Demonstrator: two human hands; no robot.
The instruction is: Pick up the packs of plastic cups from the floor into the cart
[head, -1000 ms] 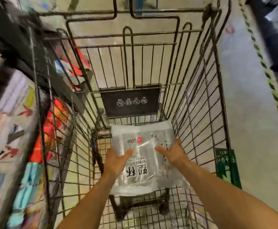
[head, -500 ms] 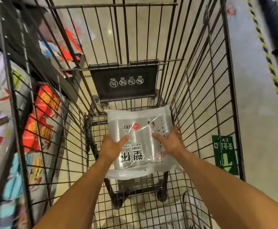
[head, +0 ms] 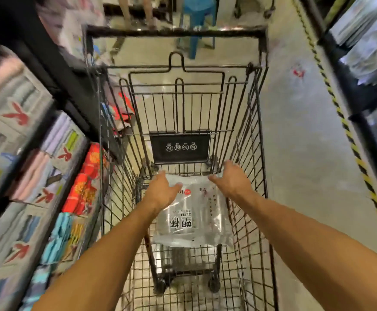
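A clear pack of plastic cups (head: 196, 218) with black print lies flat on the wire floor of the black shopping cart (head: 253, 198). My left hand (head: 160, 191) hovers over the pack's far left corner with its fingers relaxed and holds nothing. Over the far right corner my right hand (head: 232, 180) is spread out, fingers straight, also holding nothing. Both forearms reach in from the near end of the cart. Whether the fingertips still touch the plastic is unclear.
Shelves of packaged goods (head: 26, 176) press close along the cart's left side. On the right runs bare concrete floor (head: 299, 153), with a yellow-black striped line (head: 349, 135) and more shelving (head: 371, 52) beyond. A blue stool (head: 197, 23) stands past the cart's far end.
Both hands held the pack by its sides and lowered it into the cart; now they have let go and lifted off it. The view has tilted up toward the aisle.
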